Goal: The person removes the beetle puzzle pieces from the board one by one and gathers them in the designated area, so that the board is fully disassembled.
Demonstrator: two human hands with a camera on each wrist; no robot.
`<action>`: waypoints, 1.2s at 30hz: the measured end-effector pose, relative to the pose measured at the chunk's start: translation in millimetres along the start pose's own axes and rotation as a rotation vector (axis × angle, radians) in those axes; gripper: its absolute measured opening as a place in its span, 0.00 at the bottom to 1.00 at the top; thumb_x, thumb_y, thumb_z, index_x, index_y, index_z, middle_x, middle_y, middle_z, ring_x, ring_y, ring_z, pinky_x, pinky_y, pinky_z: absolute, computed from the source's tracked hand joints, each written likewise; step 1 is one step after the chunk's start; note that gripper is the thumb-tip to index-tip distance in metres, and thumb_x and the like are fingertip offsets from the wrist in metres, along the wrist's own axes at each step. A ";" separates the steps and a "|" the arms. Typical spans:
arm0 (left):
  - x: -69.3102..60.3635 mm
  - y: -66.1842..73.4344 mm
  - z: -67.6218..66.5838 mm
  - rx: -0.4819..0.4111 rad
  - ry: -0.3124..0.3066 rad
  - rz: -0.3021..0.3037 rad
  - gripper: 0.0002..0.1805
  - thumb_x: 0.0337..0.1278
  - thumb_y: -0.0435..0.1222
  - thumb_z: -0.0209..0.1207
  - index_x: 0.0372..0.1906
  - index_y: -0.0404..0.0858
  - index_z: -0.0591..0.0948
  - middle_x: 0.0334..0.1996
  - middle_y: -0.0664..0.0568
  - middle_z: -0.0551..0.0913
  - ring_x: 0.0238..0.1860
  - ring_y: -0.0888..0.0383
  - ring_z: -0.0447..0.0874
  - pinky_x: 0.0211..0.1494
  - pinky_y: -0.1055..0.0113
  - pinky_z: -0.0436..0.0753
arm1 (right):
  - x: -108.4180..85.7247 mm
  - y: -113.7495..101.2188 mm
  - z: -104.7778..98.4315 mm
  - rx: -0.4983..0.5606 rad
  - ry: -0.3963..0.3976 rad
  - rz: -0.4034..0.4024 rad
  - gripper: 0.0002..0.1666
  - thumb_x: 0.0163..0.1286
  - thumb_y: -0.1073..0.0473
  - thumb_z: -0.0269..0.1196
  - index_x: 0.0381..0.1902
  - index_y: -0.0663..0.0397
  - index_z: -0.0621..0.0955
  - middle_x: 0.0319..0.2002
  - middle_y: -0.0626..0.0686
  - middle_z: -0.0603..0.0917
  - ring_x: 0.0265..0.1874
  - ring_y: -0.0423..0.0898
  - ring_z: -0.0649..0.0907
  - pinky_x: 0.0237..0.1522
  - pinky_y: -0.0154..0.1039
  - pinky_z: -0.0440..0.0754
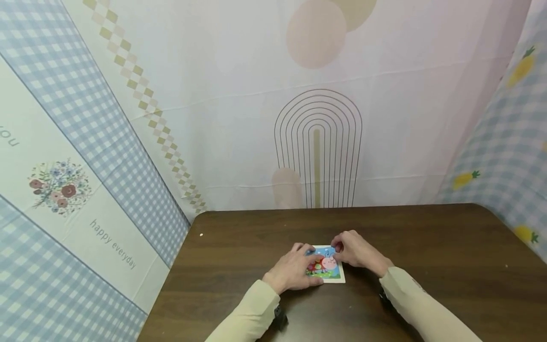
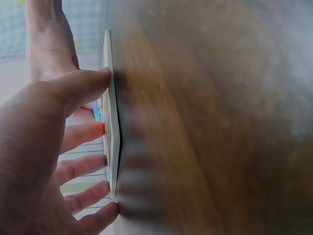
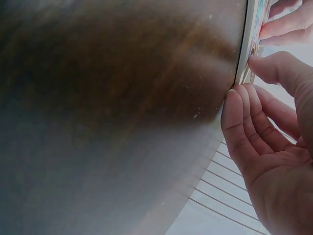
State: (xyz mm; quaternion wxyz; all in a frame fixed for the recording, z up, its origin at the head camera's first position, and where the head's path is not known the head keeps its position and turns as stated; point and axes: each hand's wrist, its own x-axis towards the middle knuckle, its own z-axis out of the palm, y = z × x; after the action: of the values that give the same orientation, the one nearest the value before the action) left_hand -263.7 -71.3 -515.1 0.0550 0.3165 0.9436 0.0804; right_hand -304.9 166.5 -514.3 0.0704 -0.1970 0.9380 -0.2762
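A flat square board (image 1: 335, 275) with a white border and a cartoon ladybug picture lies on the brown table. My left hand (image 1: 295, 268) spreads over its left side. In the left wrist view that hand's thumb rests by the near edge, and its fingertips touch the picture and the far edge. My right hand (image 1: 356, 249) is at the upper right corner. The right wrist view shows its thumb (image 3: 274, 66) on the picture face and its curled fingers (image 3: 239, 110) against the board's edge, pinching the corner. Both hands cover parts of the picture.
The dark wooden table (image 1: 427, 247) extends around the board. A small pale speck (image 1: 201, 234) lies near its left back corner. A patterned cloth (image 1: 239, 142) hangs behind the table, with checked cloth on both sides.
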 end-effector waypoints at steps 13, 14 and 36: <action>0.9 0.9 -2.8 0.021 -0.002 -0.006 0.34 0.68 0.62 0.68 0.76 0.59 0.79 0.76 0.56 0.75 0.77 0.52 0.70 0.66 0.54 0.87 | 1.6 3.1 -4.8 0.022 -0.001 -0.049 0.08 0.64 0.65 0.78 0.41 0.59 0.92 0.32 0.48 0.87 0.31 0.41 0.79 0.34 0.35 0.82; 1.3 1.0 -3.0 0.022 -0.002 -0.007 0.34 0.68 0.62 0.68 0.76 0.59 0.79 0.76 0.56 0.75 0.77 0.52 0.70 0.66 0.54 0.87 | 1.6 4.3 -5.7 0.023 0.003 -0.046 0.08 0.64 0.65 0.78 0.41 0.59 0.92 0.31 0.47 0.87 0.31 0.41 0.79 0.34 0.34 0.82; -2.6 1.9 0.7 -0.037 0.014 -0.018 0.34 0.69 0.59 0.68 0.77 0.58 0.78 0.78 0.55 0.74 0.78 0.52 0.69 0.67 0.56 0.86 | -55.5 67.1 -41.3 0.150 0.115 0.063 0.12 0.64 0.64 0.79 0.43 0.65 0.90 0.34 0.51 0.89 0.32 0.42 0.81 0.32 0.31 0.81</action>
State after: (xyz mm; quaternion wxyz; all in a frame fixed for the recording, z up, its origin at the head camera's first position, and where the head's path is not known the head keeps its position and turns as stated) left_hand -260.4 -71.3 -515.3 0.0551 0.3063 0.9451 0.0997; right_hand -286.4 261.1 -515.0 0.0395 -0.1453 0.9230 -0.3541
